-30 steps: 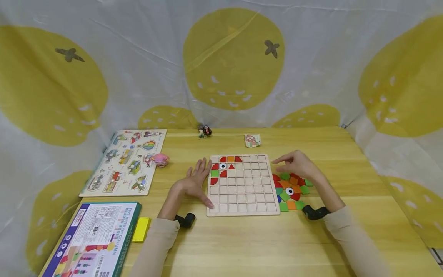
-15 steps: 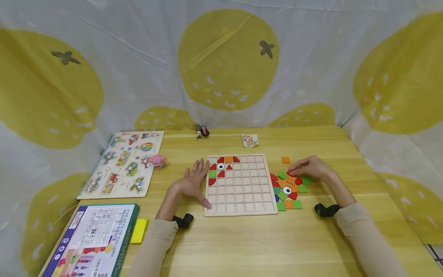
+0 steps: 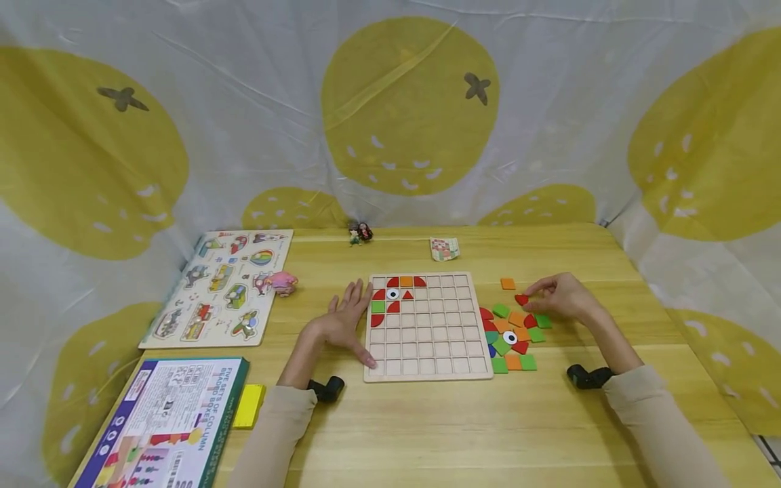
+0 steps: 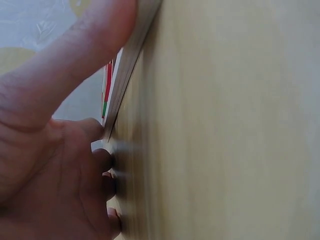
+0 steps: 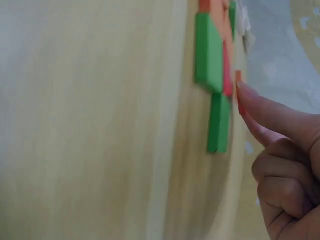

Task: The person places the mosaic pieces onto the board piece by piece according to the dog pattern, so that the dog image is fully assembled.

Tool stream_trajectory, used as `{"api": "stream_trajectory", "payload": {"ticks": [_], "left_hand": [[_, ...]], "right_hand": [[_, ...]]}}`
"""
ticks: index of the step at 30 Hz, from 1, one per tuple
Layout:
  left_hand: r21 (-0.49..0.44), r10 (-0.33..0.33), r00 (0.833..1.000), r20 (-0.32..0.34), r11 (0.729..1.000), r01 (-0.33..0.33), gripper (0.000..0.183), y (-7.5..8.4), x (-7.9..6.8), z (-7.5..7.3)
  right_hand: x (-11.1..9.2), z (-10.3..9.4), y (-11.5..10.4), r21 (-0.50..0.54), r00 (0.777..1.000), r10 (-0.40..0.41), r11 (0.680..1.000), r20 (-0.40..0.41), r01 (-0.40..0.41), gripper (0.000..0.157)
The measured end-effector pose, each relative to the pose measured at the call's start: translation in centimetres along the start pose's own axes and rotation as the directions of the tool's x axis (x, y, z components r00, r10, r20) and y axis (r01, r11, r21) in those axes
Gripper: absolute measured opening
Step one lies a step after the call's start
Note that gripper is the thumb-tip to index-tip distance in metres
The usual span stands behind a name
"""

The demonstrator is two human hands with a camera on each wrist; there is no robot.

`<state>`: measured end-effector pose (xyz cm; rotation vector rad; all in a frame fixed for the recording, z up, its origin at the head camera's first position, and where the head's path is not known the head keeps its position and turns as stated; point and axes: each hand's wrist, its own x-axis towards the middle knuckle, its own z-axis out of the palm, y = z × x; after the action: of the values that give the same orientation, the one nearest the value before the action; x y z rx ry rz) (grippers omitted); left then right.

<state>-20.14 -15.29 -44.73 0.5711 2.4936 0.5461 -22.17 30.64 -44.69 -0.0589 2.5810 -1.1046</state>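
A wooden grid board lies on the table. Red, orange and green tiles and an eye tile fill some squares of its back left corner. My left hand rests at the board's left edge, fingers spread, the thumb on the front left corner. In the left wrist view the thumb lies over the board's rim. Between thumb and index finger my right hand pinches a small red tile, just behind the tile pile. The right wrist view shows that red tile edge-on at the fingertips.
Several loose tiles lie heaped right of the board, among them a green tile. One orange tile lies apart behind them. A pattern card, figurines, a picture puzzle, a pink toy, a box and a yellow block surround the board.
My right hand has moved right from the board's edge to the pile and picked up a red tile. An orange tile now lies behind the pile. My left hand stays put.
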Motion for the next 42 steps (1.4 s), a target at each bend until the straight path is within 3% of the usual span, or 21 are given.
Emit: {"api": "stream_trajectory", "payload": {"ticks": [5,10,15,20,27,42], "left_hand": [[0.003,-0.012,1.000,-0.003,1.000,0.012,0.149,0.0,-0.1,0.0],[0.010,-0.021,1.000,-0.001,1.000,0.021,0.148,0.2,-0.1,0.0],[0.012,-0.020,1.000,0.006,1.000,0.020,0.148,0.2,0.0,0.0],[0.022,-0.023,1.000,0.006,0.999,0.023,0.146,0.3,0.0,-0.1],[0.039,-0.027,1.000,0.000,0.999,0.027,0.146,0.1,0.0,0.1],[0.038,-0.028,1.000,0.009,0.999,0.028,0.146,0.2,0.1,0.0]], "right_hand": [[-0.3,2.4,-3.7,0.086,0.998,-0.056,0.995,0.001,0.056,0.033],[0.0,8.2,-9.3,0.164,0.996,-0.082,0.984,0.046,0.073,0.026],[1.1,13.6,-13.9,0.146,0.992,-0.112,0.984,0.050,0.104,0.021],[2.1,16.4,-15.8,0.113,0.992,-0.121,0.987,0.037,0.116,0.021],[2.6,17.4,-16.3,0.108,0.993,-0.121,0.987,0.010,0.120,0.022],[2.6,16.5,-15.6,0.109,0.990,-0.137,0.985,0.014,0.135,0.017]]}}
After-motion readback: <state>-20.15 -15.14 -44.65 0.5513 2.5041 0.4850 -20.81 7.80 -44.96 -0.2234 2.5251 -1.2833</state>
